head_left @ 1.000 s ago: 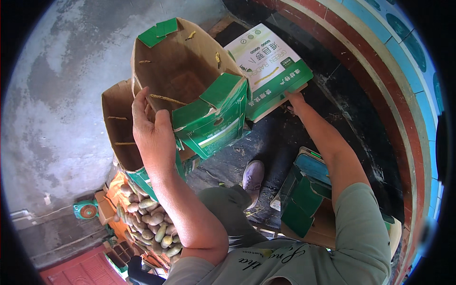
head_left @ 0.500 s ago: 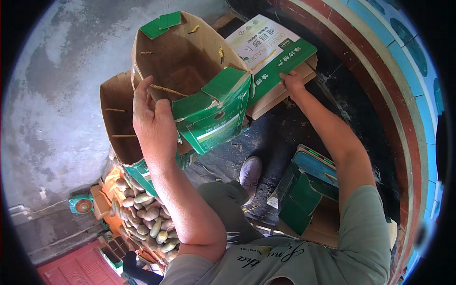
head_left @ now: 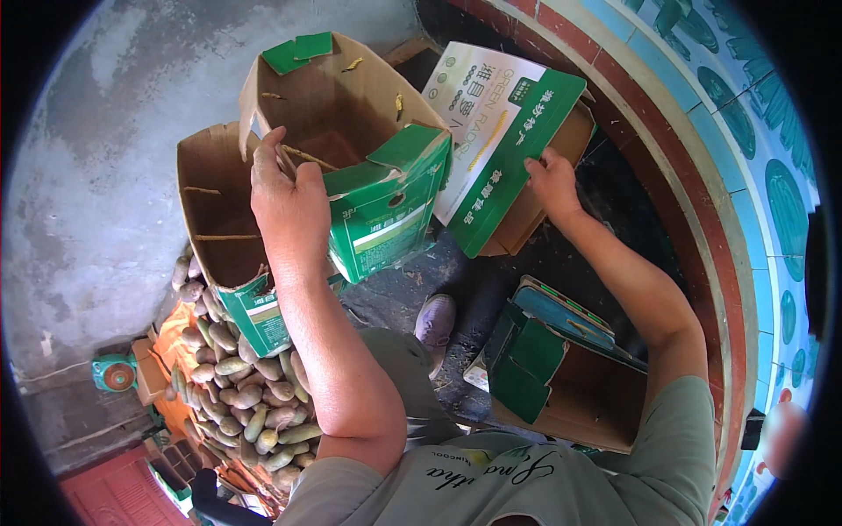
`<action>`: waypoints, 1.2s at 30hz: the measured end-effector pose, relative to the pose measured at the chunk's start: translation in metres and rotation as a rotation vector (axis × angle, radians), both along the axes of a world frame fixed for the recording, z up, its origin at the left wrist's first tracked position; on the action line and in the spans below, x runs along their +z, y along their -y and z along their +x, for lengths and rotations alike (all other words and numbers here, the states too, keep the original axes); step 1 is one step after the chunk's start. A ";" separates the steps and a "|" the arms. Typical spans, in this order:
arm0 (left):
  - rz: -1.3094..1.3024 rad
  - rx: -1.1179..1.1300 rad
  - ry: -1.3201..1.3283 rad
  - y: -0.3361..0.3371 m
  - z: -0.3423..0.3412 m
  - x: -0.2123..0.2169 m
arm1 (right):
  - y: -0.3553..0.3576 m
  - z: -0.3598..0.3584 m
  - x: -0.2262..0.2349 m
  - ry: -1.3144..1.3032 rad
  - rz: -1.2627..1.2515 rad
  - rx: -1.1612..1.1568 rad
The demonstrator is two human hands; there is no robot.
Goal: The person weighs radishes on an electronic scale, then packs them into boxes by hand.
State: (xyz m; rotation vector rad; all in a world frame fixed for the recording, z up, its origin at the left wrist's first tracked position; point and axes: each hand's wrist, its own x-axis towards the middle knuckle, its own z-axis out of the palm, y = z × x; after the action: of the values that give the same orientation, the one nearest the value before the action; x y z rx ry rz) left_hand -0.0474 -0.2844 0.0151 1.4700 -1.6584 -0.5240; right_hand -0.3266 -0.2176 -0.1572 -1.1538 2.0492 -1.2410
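My left hand (head_left: 291, 206) is closed on the near left rim of an open green cardboard box (head_left: 386, 232), its fingers partly hidden behind the rim. This box is tilted, with its brown inside and short yellow cords showing. Beside it on the left, under my wrist, another open box (head_left: 210, 167) leans against it. My right hand (head_left: 554, 182) pinches the green edge of a white-and-green cardboard box (head_left: 500, 162) to the right. That one lies on its side, a yellow cord handle across its white face, its brown opening below my fingers.
A heap of greenish-brown radish-like roots (head_left: 250, 399) lies on an orange sheet at lower left. At lower right stands another open green box (head_left: 605, 386), with a blue flat piece (head_left: 561, 311) at its edge. A curved tiled wall (head_left: 728, 123) bounds the right side.
The white-and-green box has tilted and come away from the open box, showing more of its brown inside. My right hand has shifted slightly with it. My left hand keeps its hold.
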 end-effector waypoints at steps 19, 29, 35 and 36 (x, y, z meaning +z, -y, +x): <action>0.012 -0.014 0.006 -0.001 0.005 -0.004 | 0.017 0.023 0.026 0.852 0.078 -0.186; 0.036 -0.029 0.009 -0.003 0.008 0.002 | -0.052 0.039 0.086 0.464 0.023 0.198; 0.107 -0.064 -0.084 0.002 0.012 -0.003 | -0.067 0.041 0.138 0.306 -0.188 0.237; 0.115 -0.078 -0.121 0.003 0.012 -0.005 | -0.069 0.038 0.150 0.266 -0.171 0.238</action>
State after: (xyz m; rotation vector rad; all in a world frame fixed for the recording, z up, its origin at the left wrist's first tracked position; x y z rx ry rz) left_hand -0.0354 -0.2874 0.0096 1.4302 -1.6175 -0.7487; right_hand -0.2884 -0.1486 -0.0069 -1.1961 1.5892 -1.3863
